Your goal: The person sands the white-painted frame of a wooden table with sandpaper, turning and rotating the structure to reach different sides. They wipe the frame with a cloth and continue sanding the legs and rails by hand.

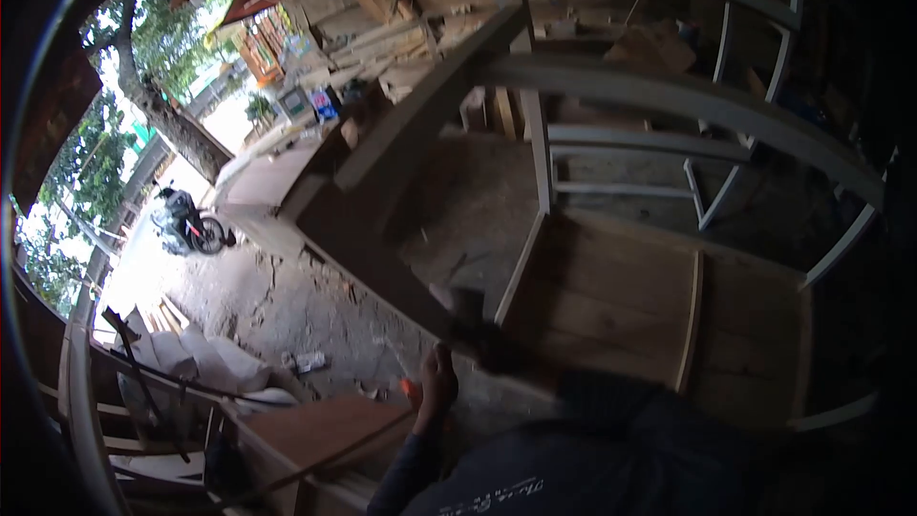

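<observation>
My left hand (437,384) is closed, its thumb side up, just below the lower end of a wooden frame post (368,253). An orange-red bit (411,390) shows at its left edge; what the fingers hold I cannot make out. My right hand (489,348) lies in deep shadow at the lower end of that post, its fingers hidden. Right above it is a dark blocky piece (468,307). The post belongs to a large wooden frame with a long rail (669,91) and a panelled section (611,296) to the right.
Pale frame parts (630,189) stand behind. At lower left are a brown board (330,425) and pale sacks (205,358). Scrap wood (373,53) is piled at the back. Outside stand a motorcycle (186,222) and a tree (172,124).
</observation>
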{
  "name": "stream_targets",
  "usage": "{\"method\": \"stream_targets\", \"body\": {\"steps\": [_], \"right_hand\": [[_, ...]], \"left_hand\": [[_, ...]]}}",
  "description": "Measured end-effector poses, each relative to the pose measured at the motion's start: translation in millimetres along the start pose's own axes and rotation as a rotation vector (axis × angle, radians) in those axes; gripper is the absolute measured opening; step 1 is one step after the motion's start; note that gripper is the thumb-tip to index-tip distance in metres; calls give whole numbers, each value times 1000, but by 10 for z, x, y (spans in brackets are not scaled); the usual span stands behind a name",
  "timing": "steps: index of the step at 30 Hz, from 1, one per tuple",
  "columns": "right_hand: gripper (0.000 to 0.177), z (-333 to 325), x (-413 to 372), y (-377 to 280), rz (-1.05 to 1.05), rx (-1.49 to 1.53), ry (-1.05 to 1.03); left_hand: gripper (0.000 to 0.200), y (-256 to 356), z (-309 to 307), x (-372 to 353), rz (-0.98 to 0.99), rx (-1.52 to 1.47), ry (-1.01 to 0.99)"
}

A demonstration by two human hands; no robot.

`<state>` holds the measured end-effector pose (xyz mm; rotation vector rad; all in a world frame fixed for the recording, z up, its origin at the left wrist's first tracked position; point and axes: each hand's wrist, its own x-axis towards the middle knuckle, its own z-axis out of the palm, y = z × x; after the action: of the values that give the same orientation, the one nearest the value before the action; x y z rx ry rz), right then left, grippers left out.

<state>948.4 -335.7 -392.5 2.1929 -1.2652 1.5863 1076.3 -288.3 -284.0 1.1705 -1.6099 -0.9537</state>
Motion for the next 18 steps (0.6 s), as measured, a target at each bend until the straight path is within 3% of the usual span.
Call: {"method": "stream_targets", "body": {"steps": [1,4,5,6,7,8,9,10,11,14,15,16,18], "right_hand": [[40,-717,392,-83,-65,96,-249],[33,-1667,1982,-699,353,710,-237],[34,-1798,2226,-772,240,603,-217],[40,-1702,2159,-778,277,666,-188],[46,-1567,2078,-792,310,728,-150],[53,-1423,1983,-796,336,783,-101],[52,-1046,1343,-604,321,621,-81],[52,-673,708,-417,312,454,-61],[51,-305,79,-235,309,291,-41],[44,292,-1416,279,1106,866,-157],[43,34,-1238,287,937,657,-457],[42,-230,-646,175,735,508,-618],[40,-651,369,-146,653,525,-578]], "left_hand": [[43,-53,-75,-88,-62,87,-77],[38,-453,-427,-119,-122,356,-376],[38,-672,-588,-80,31,726,-558],[37,-1002,-712,-77,330,778,-457],[36,-707,-748,-38,53,648,-346],[35,-728,-868,83,133,676,-301],[34,3,-841,211,-12,424,-194],[34,95,-931,382,98,376,-152],[39,432,-991,547,63,274,-165],[73,1227,-792,863,238,-492,-131],[64,1475,-772,886,283,-704,-281],[58,1598,-632,901,366,-528,-176],[50,1685,-326,786,502,-171,23]]}}
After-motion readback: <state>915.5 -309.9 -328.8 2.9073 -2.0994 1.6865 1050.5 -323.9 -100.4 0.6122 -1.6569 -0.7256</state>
